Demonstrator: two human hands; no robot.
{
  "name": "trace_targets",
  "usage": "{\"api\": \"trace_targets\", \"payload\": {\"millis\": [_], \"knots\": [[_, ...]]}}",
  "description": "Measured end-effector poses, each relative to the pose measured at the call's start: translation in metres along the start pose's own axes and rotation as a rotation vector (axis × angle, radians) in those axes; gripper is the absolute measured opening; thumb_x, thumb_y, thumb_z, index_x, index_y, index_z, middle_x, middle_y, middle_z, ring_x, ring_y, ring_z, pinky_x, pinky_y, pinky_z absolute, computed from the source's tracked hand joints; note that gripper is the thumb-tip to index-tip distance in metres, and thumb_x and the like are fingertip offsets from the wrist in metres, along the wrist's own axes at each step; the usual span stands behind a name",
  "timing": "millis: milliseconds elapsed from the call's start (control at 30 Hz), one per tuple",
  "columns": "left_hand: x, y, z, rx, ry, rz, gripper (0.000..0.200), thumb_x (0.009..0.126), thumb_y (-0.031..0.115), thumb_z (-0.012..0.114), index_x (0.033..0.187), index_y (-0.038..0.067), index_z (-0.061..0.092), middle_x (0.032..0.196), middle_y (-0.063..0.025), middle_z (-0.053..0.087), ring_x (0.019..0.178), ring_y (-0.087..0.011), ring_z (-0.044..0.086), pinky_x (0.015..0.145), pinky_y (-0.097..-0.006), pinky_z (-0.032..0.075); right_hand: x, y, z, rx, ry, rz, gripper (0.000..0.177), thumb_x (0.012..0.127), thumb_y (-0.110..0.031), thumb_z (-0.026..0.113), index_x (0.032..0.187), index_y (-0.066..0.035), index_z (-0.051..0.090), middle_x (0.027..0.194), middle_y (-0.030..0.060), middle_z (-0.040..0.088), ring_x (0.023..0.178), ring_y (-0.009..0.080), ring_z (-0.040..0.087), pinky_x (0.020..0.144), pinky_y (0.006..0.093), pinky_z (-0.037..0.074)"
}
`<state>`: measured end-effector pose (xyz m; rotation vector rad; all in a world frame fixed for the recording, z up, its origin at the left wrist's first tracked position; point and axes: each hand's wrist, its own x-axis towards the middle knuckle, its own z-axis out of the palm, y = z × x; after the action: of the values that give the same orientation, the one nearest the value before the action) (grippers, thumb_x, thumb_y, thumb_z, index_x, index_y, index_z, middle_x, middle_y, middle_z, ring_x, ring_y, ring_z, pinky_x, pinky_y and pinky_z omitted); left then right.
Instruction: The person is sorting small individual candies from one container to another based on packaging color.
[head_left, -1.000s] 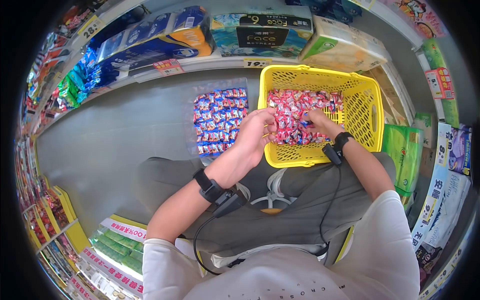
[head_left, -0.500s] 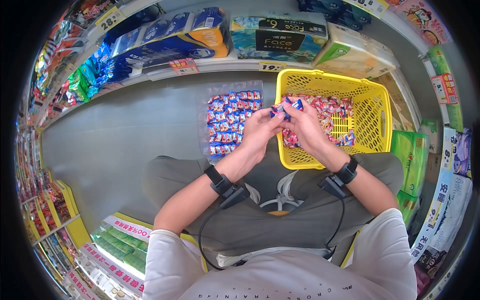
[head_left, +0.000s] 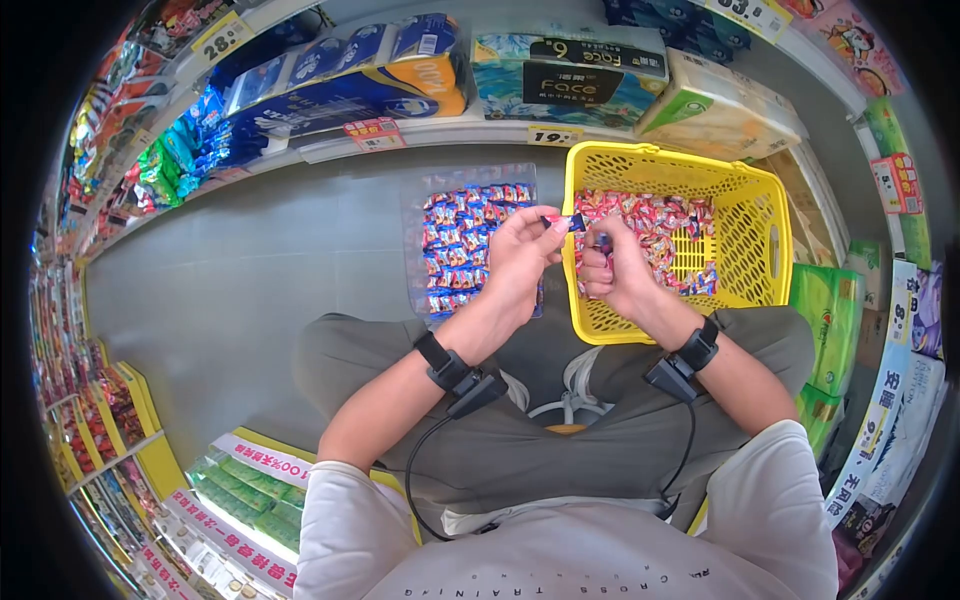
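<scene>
My left hand (head_left: 522, 258) pinches a small dark-blue and pink wrapped candy (head_left: 566, 221) between thumb and fingertips, over the left rim of a yellow basket (head_left: 577, 318). My right hand (head_left: 622, 262) is curled over the basket, with a bit of dark blue wrapper (head_left: 603, 242) showing between its fingers. Beneath my left hand, on the floor, lies a clear plastic tray (head_left: 412, 200) with rows of blue wrapped candies (head_left: 455, 235). Inside the basket is a loose layer of mostly red and pink wrapped candies (head_left: 660, 215).
Shelves of tissue packs (head_left: 570, 80) run along the far side above the grey floor (head_left: 230, 280). Green packs (head_left: 825, 320) stand right of my knee. A green-and-white carton display (head_left: 245, 490) sits at lower left. Cables hang from both wrist straps (head_left: 447, 362).
My hands have drawn apart from the candies they held together. The right fingers have curled in over the basket, while the left keeps its pinch. The view has shifted slightly.
</scene>
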<state>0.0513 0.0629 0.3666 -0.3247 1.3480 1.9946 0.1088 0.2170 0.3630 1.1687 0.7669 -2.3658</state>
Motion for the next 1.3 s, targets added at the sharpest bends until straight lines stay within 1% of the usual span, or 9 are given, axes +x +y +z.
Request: {"api": "trace_targets", "payload": {"millis": [33, 133, 400, 533, 667, 867, 1033, 1100, 1300], "knots": [[-0.001, 0.0, 0.0, 0.008, -0.006, -0.015, 0.019, 0.092, 0.009, 0.067, 0.109, 0.008, 0.059, 0.092, 0.0015, 0.063, 0.082, -0.0067, 0.057, 0.07, -0.0227, 0.044, 0.001, 0.003, 0.004, -0.039, 0.036, -0.016, 0.024, 0.094, -0.034, 0.052, 0.081, -0.015, 0.046, 0.054, -0.0069, 0.032, 0.039, 0.0049, 0.025, 0.035, 0.0229, 0.018], [0.0, -0.001, -0.001, 0.044, -0.007, -0.014, 0.019, 0.092, 0.01, 0.066, 0.11, 0.008, 0.061, 0.094, 0.0018, 0.064, 0.081, -0.0057, 0.056, 0.07, -0.0227, 0.043, 0.006, -0.001, 0.001, 0.036, -0.176, 0.066, 0.028, 0.098, -0.038, 0.051, 0.083, -0.015, 0.047, 0.054, -0.0065, 0.033, 0.04, 0.0045, 0.027, 0.036, 0.0214, 0.018], [0.003, 0.003, 0.0, -0.068, -0.145, -0.048, 0.039, 0.097, 0.01, 0.057, 0.135, 0.004, 0.052, 0.114, -0.0037, 0.064, 0.094, -0.0107, 0.058, 0.081, -0.0254, 0.043, 0.001, -0.003, 0.004, 0.005, -0.312, 0.126, 0.026, 0.1, -0.037, 0.051, 0.092, -0.012, 0.052, 0.062, -0.0029, 0.044, 0.04, 0.0032, 0.03, 0.036, 0.0185, 0.02], [-0.007, 0.012, 0.01, -0.112, -0.173, -0.073, 0.04, 0.101, 0.01, 0.049, 0.14, 0.001, 0.046, 0.122, -0.0066, 0.062, 0.099, -0.0141, 0.059, 0.089, -0.0295, 0.044, -0.008, -0.002, 0.013, -0.297, -0.179, -0.187, 0.021, 0.099, -0.031, 0.056, 0.101, -0.01, 0.055, 0.062, -0.0023, 0.045, 0.04, 0.0027, 0.032, 0.037, 0.0185, 0.021], [-0.001, -0.004, 0.005, -0.146, -0.18, -0.016, 0.038, 0.101, 0.01, 0.049, 0.137, -0.001, 0.047, 0.12, -0.0091, 0.061, 0.1, -0.015, 0.061, 0.089, -0.03, 0.047, -0.01, 0.001, 0.015, -0.424, -0.123, -0.299, 0.017, 0.1, -0.026, 0.055, 0.104, -0.009, 0.056, 0.067, -0.0016, 0.052, 0.044, 0.003, 0.039, 0.037, 0.0183, 0.022], [0.01, -0.019, -0.01, -0.2, 0.076, -0.073, 0.021, 0.099, 0.01, 0.055, 0.116, -0.003, 0.056, 0.107, -0.0111, 0.063, 0.097, -0.0167, 0.063, 0.079, -0.0264, 0.053, -0.005, 0.0, 0.017, -0.252, 0.059, -0.315, 0.016, 0.098, -0.016, 0.053, 0.107, -0.002, 0.058, 0.074, 0.0044, 0.058, 0.049, 0.0094, 0.049, 0.038, 0.0192, 0.031], [0.005, -0.02, -0.006, -0.246, 0.103, -0.074, 0.019, 0.096, 0.012, 0.062, 0.111, 0.0, 0.059, 0.102, -0.0088, 0.064, 0.095, -0.0165, 0.064, 0.079, -0.0263, 0.053, -0.008, -0.001, 0.012, -0.193, -0.039, -0.247, 0.016, 0.097, -0.018, 0.057, 0.102, -0.003, 0.059, 0.069, -0.0006, 0.051, 0.047, 0.0056, 0.043, 0.037, 0.019, 0.024], [0.002, -0.017, -0.005, -0.198, 0.101, -0.094, 0.021, 0.095, 0.014, 0.063, 0.112, 0.001, 0.059, 0.101, -0.0074, 0.064, 0.094, -0.0159, 0.064, 0.079, -0.0268, 0.053, -0.01, 0.0, 0.017, -0.391, 0.014, -0.287, 0.017, 0.095, -0.021, 0.062, 0.098, -0.004, 0.061, 0.066, -0.0045, 0.046, 0.046, 0.0028, 0.038, 0.038, 0.019, 0.022], [0.0, -0.022, -0.008, -0.214, 0.091, -0.142, 0.022, 0.096, 0.019, 0.063, 0.111, 0.004, 0.061, 0.1, -0.0035, 0.065, 0.088, -0.0128, 0.063, 0.078, -0.0273, 0.052, -0.004, -0.001, 0.011, -0.373, 0.121, -0.369, 0.018, 0.094, -0.021, 0.065, 0.096, -0.004, 0.064, 0.063, -0.0053, 0.048, 0.046, 0.0017, 0.036, 0.039, 0.0202, 0.021]]}}
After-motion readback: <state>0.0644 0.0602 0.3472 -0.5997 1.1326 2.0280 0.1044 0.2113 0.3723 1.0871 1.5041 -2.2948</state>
